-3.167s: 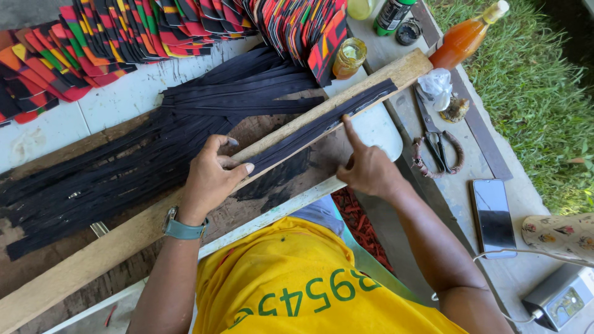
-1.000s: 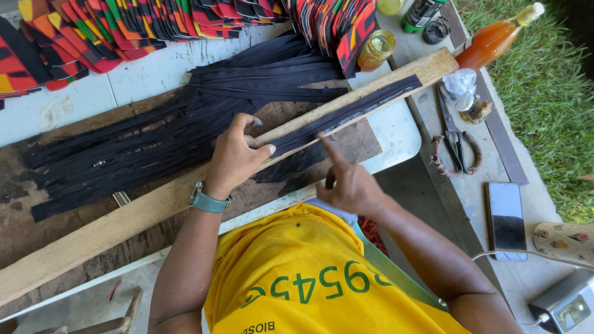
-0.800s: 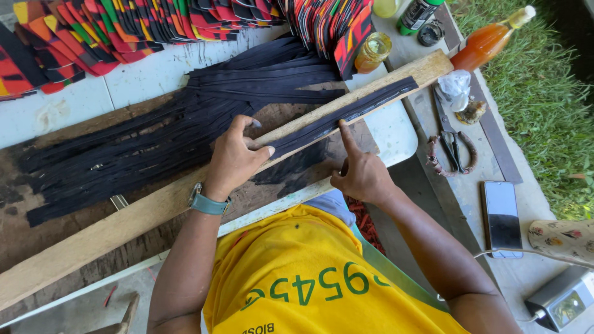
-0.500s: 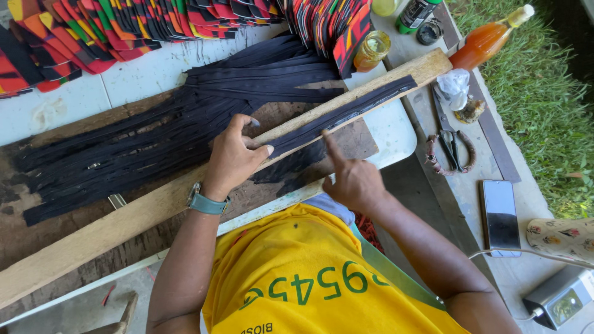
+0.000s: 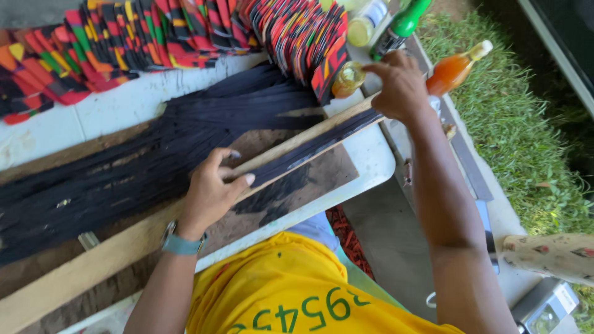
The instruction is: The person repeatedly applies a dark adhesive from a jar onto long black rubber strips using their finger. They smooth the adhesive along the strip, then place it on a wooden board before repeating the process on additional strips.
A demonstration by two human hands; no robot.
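A long wooden plank (image 5: 291,145) lies slantwise across a white table (image 5: 374,164). A narrow black strip (image 5: 322,141) runs along its far part. My left hand (image 5: 213,192), with a teal watch on the wrist, rests flat on the plank and presses the strip's near end, thumb spread. My right hand (image 5: 399,83) is stretched out to the plank's far end, index finger pointing toward a small jar of yellowish liquid (image 5: 348,79), its other fingers bent down. What lies under them is hidden. A thick pile of black strips (image 5: 185,136) lies beyond the plank.
Rows of bright patterned pieces (image 5: 185,31) line the table's far side. An orange bottle (image 5: 455,68) and a green bottle (image 5: 405,21) stand by my right hand. A brown board (image 5: 328,179) lies under the plank. Grass (image 5: 526,124) borders the right; a grey box (image 5: 544,306) sits bottom right.
My right hand has left the near side of the plank's middle and reached out to its far end by the jar. My left hand stays pressed on the plank.
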